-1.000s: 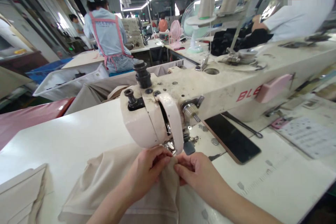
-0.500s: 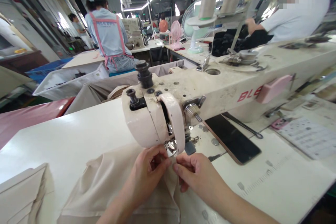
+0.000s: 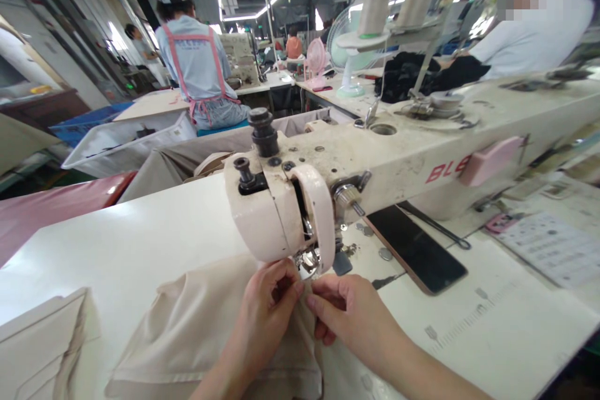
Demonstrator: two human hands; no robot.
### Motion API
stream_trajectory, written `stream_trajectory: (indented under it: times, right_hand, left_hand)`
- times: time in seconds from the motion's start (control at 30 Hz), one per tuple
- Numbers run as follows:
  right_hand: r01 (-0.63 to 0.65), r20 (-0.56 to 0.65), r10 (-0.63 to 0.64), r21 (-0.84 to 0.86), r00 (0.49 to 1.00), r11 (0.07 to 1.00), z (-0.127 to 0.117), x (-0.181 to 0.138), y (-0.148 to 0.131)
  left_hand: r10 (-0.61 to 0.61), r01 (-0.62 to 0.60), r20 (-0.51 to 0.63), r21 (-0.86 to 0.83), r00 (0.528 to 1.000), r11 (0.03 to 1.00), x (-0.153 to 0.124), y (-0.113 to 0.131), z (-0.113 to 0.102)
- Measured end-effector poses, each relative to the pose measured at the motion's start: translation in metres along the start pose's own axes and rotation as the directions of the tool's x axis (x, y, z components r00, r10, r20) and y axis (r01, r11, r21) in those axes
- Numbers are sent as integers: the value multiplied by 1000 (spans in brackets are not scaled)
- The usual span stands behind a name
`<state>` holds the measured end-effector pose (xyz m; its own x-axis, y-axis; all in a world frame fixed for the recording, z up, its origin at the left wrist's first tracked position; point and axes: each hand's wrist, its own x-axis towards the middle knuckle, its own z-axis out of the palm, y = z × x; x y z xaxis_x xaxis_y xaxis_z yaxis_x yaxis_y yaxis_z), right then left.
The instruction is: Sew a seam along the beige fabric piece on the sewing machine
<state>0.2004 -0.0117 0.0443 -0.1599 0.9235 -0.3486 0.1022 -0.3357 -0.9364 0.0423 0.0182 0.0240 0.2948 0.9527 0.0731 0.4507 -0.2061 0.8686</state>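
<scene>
Plain beige cloth [image 3: 201, 306] pinched two-handed, work apparently midway

Position: the cloth lay loosely rumpled on the smooth white tabletop [image 3: 169, 225], left of and under the hands, its right side reaching up to the shiny metal presser foot [image 3: 308, 260] of the cream-painted sewing machine [image 3: 290, 200]. Left hand [image 3: 267, 303]: thumb and forefinger closed in a pinch on the cloth just near of the foot. Right hand [image 3: 344, 309]: thumb and forefinger pinching the cloth's right edge, remaining fingers curled beneath.

Progress (judged): the edge seemed set for feeding, with the work neither freshly begun nor finished. A line ran along the cloth's near border, fold or stitching, could not tell which. Stitches at the foot were hidden by the fingers. A layered stack of beige fabric pieces [image 3: 42, 344] sat at near left; whether done or waiting, unclear.

Room: widest to the left, where white surface showed between machine head and stack. Tight on the far side, the head standing directly beyond the fingertips. To the right, a black-screened phone [image 3: 417, 250] and small grey metal discs [image 3: 385, 254] bounded movement; nearer than these, the right forearm had space.
</scene>
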Motion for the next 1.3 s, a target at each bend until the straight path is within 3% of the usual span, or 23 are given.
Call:
stream_trajectory:
  times: [0.43,0.67,0.87,1.3]
  right_hand:
    - [9,-56,-13,-66,998,998,1,-1,0]
    - [55,-67,-68,-185,995,981,-3,-6,1]
    - [153,-78,-187,-318,979,936,-5,-7,3]
    - [192,-40,-228,-414,973,890,-5,-5,6]
  left_hand:
    - [-4,3,12,67,1000,998,-1,10,-1]
    - [0,-23,301,73,954,997,15,10,-17]
    - [-9,1,429,19,903,1000,23,1,-25]
    - [-50,47,325,19,944,999,18,-4,-20]
